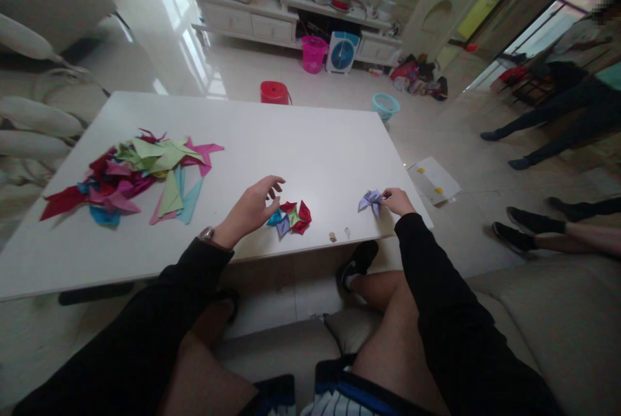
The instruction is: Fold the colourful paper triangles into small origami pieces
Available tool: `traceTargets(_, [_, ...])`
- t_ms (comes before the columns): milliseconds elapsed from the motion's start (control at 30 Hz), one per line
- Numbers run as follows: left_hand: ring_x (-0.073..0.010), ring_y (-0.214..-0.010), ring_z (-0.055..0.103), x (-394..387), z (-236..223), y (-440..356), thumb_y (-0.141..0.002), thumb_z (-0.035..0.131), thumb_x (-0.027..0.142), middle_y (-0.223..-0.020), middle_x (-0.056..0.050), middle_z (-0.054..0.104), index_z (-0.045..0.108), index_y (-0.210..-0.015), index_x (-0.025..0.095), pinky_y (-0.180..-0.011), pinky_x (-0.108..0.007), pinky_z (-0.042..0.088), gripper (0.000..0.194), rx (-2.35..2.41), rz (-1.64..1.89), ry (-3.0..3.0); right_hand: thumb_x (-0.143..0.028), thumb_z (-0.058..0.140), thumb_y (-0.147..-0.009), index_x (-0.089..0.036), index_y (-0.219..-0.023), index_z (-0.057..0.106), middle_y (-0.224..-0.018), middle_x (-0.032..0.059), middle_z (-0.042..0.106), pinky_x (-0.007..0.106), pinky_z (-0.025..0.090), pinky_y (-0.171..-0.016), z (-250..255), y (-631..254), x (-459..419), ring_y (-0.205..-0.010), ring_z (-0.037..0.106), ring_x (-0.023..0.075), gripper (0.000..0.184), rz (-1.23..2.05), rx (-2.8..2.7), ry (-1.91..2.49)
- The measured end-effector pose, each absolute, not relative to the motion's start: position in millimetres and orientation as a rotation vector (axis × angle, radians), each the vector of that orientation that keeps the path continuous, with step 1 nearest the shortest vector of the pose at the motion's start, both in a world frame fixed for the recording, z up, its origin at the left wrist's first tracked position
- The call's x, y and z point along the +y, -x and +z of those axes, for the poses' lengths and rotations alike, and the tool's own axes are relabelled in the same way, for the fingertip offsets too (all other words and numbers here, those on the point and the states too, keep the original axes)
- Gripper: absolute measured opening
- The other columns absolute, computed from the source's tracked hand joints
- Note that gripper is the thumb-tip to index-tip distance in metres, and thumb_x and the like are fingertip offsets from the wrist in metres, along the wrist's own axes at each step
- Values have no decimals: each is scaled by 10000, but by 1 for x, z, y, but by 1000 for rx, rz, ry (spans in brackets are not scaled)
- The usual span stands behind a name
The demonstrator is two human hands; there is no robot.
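My right hand [398, 201] pinches a purple folded-paper piece [370, 201] at the right end of the white table [301, 138]. Above the table, my left hand [252, 206] hovers with its fingers apart and curved, holding nothing. Just right of it lies a small group of folded-paper pieces [293, 217] in red, green, blue and purple. Near the front edge are two tiny objects, a brownish one [332, 237] and a pale one [347, 233], too small to name. A big heap of colourful folded paper [140, 173] covers the table's left part.
Behind the table stand a red stool [274, 92], a light blue basket [385, 105], a pink basket [314, 54] and a blue fan [342, 52]. A white sheet [434, 180] lies on the floor at right. Other people's legs [548, 121] show at the right.
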State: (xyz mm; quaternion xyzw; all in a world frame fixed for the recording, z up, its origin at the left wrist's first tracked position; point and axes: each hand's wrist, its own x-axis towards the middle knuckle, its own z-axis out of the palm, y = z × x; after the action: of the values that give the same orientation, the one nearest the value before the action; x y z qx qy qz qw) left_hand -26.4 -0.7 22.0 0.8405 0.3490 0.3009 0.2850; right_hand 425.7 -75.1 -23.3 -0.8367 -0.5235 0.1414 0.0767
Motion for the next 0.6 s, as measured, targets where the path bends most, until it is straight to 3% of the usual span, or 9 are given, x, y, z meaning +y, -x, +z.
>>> traceTargets(400, [-157,-794,634,1,20,29,-867,550,141,-993,-57,675,570,-1190,177,-740,-314,539,325,934,786,-2249,-111,711,-678,-133,-978,757,-1010,112,762,263,490,-825,-27,-434,-77,-921,684,199,305,412,-1592,2545])
traceTargets(600, [-156,-820,624,-3,22,31,-852,549,107,-1000,-57,670,564,-1186,171,-763,-305,526,340,917,761,-2223,-136,712,-639,-135,-967,752,-1015,139,749,335,501,-853,-34,-443,-73,-939,688,260,330,404,-1642,2529])
